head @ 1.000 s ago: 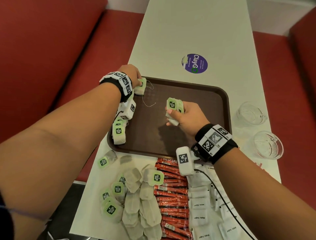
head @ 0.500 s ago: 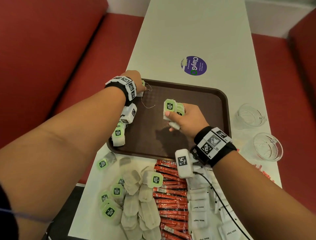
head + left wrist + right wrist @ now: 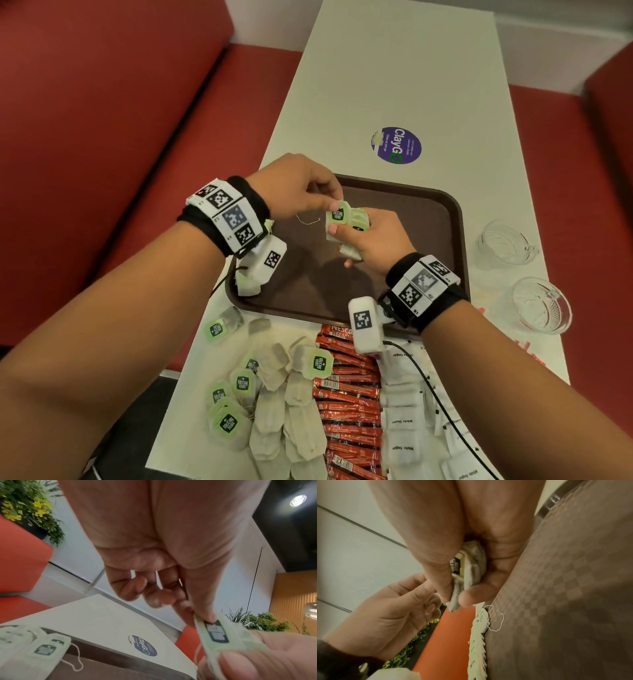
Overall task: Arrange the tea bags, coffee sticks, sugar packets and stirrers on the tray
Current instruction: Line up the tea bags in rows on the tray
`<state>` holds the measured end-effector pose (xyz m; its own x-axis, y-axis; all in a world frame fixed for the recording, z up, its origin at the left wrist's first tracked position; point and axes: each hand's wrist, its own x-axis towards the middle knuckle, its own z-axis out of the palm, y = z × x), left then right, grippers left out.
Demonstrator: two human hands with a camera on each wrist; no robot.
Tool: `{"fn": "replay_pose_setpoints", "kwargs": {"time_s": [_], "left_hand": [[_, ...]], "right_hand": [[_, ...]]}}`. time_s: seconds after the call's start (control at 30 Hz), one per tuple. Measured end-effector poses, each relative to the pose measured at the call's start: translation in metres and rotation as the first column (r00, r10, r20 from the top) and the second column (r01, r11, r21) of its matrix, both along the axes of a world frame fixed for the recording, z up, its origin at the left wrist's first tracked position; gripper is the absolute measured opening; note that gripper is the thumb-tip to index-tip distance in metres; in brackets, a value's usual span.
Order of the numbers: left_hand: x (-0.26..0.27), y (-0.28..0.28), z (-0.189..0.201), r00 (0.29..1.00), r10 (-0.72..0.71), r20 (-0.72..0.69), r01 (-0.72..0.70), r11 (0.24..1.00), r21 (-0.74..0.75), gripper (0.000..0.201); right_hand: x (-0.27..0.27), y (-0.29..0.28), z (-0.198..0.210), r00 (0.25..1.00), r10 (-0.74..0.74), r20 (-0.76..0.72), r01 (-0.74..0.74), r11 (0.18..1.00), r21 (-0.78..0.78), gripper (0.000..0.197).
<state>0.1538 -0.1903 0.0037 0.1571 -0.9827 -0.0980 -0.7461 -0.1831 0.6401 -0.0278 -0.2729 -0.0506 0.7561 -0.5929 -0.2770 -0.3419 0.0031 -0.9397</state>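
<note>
Right hand [image 3: 373, 240] grips tea bag stack [image 3: 356, 226] above brown tray [image 3: 428, 246]; count unclear. Left hand [image 3: 298, 185] pinches front tea bag [image 3: 337, 216]. Row of tea bags [image 3: 478, 646] along tray's left edge. 2 glass cups [image 3: 507, 244] right of tray.

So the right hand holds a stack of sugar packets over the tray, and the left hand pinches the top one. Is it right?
Not quite: the head view shows the right hand holding tea bags, not sugar packets, over the tray. The left hand does pinch the top one.
</note>
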Motion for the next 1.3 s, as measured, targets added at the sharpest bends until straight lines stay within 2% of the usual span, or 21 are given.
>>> {"fn": "replay_pose_setpoints", "kwargs": {"time_s": [0.17, 0.3, 0.4, 0.53, 0.63, 0.83, 0.93, 1.07, 1.17, 1.3], "left_hand": [[0.004, 0.003, 0.0, 0.996, 0.025, 0.086, -0.021, 0.999, -0.044, 0.004], [0.029, -0.001, 0.003, 0.966, 0.22, 0.137, -0.197, 0.967, -0.16, 0.005], [0.05, -0.005, -0.001, 0.921, 0.308, 0.24, -0.286, 0.951, -0.12, 0.006], [0.069, -0.011, -0.016, 0.907, 0.199, 0.371, -0.27, 0.951, 0.149, 0.008], [0.077, -0.016, -0.034, 0.912, 0.124, 0.392, -0.257, 0.915, 0.31, 0.013], [0.08, -0.031, -0.059, 0.885, 0.206, 0.418, -0.338, 0.9, 0.274, 0.01], [0.079, -0.038, -0.065, 0.866, 0.242, 0.437, -0.384, 0.882, 0.273, 0.001], [0.076, -0.045, -0.069, 0.837, 0.276, 0.473, -0.444, 0.847, 0.291, 0.002], [0.071, -0.049, -0.071, 0.808, 0.28, 0.518, -0.468, 0.839, 0.277, 0.021], [0.059, -0.052, -0.078, 0.805, 0.222, 0.55, -0.444, 0.841, 0.309, 0.037]], "right_hand": [[0.004, 0.001, -0.006, 1.0, -0.024, -0.011, 0.023, 1.0, -0.019, 0.012], [0.005, -0.004, -0.01, 0.999, -0.054, 0.004, 0.054, 0.999, 0.003, 0.004], [0.003, -0.006, -0.013, 0.998, -0.066, 0.0, 0.066, 0.995, 0.068, 0.012], [0.0, -0.006, -0.018, 0.998, -0.057, 0.023, 0.053, 0.988, 0.144, 0.016], [-0.001, -0.006, -0.02, 0.995, -0.08, 0.053, 0.067, 0.975, 0.213, 0.013], [-0.003, -0.006, -0.016, 0.997, -0.058, 0.043, 0.046, 0.969, 0.241, 0.01], [-0.004, -0.006, -0.018, 0.999, -0.052, 0.013, 0.048, 0.98, 0.191, 0.012], [-0.006, -0.006, -0.018, 0.998, -0.059, -0.003, 0.059, 0.988, 0.145, 0.011], [-0.007, -0.005, -0.017, 0.998, -0.062, -0.003, 0.062, 0.99, 0.13, 0.004], [-0.008, -0.004, -0.018, 0.999, -0.051, 0.003, 0.05, 0.993, 0.108, 0.002]]}}
